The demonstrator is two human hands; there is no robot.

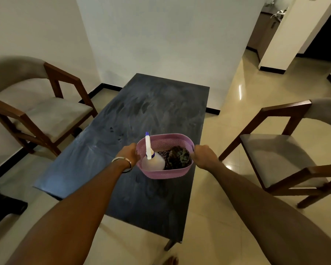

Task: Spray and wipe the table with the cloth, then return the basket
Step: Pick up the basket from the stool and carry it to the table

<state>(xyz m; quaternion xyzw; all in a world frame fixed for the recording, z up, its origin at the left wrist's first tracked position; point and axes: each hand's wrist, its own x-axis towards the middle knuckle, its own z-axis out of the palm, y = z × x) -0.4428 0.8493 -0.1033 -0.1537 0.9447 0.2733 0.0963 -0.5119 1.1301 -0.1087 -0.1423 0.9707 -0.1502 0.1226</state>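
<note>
A pink plastic basket is over the right middle of the dark table; I cannot tell whether it rests on the top or is lifted. My left hand grips its left rim and my right hand grips its right rim. Inside, a white spray bottle with a blue-tipped nozzle leans on the left, and a dark crumpled cloth fills the right half. The tabletop shows pale wipe streaks and a few dark spots.
A wooden chair with a grey seat stands left of the table, and another chair stands to the right. White walls lie behind the table. A tiled floor leads to a doorway at the far right. A dark object sits at the lower left.
</note>
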